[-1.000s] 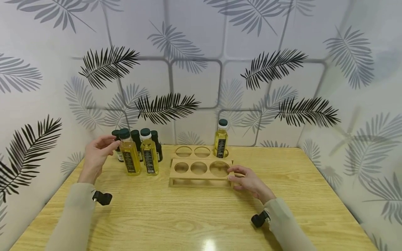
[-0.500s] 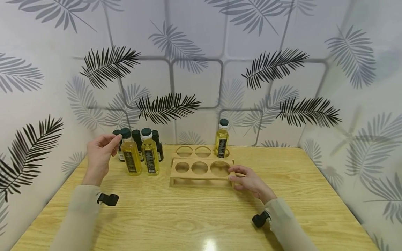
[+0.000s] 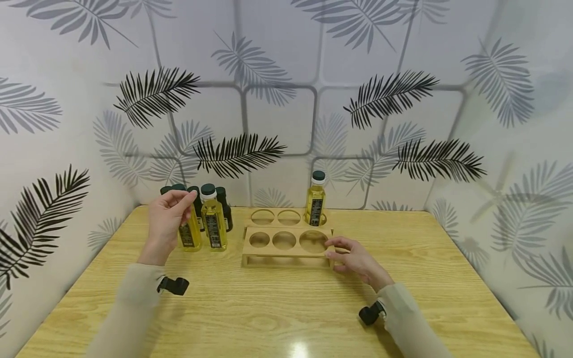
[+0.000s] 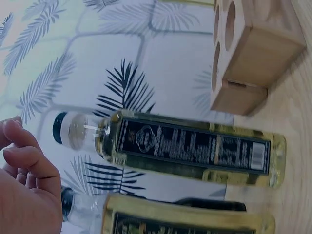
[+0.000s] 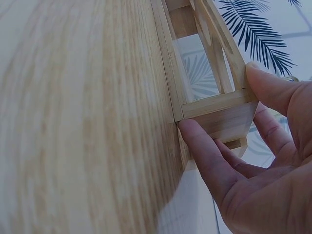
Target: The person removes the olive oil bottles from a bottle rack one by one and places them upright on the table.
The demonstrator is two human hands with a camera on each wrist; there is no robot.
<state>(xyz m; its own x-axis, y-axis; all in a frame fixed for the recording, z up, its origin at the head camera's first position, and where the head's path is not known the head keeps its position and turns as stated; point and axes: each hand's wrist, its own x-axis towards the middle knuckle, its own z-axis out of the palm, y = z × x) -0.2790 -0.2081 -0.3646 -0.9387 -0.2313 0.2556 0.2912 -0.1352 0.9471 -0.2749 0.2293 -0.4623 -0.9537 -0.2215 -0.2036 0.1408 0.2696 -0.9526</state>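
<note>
My left hand (image 3: 167, 219) is held up in front of the left oil bottle (image 3: 190, 232), partly hiding it. Its fingers bend loosely, with nothing in them. In the left wrist view, the fingers are apart from the green cap of a second oil bottle (image 4: 195, 150), which stands just right of the first in the head view. My right hand (image 3: 358, 261) grips the right end of the two-tier wooden bottle rack (image 3: 286, 253), thumb on one edge and fingers along its end panel (image 5: 224, 119). A third oil bottle (image 3: 315, 206) stands in the rack's back right hole.
Behind the two front oil bottles stand several dark bottles (image 3: 227, 214) with dark green caps, partly hidden. The rack's other round holes hold no bottles. A patterned wall (image 3: 277, 124) closes off the back of the wooden table (image 3: 268, 308).
My left hand has moved right, from beside the left oil bottle to in front of its neck. The right hand, the rack and the bottles stay in place.
</note>
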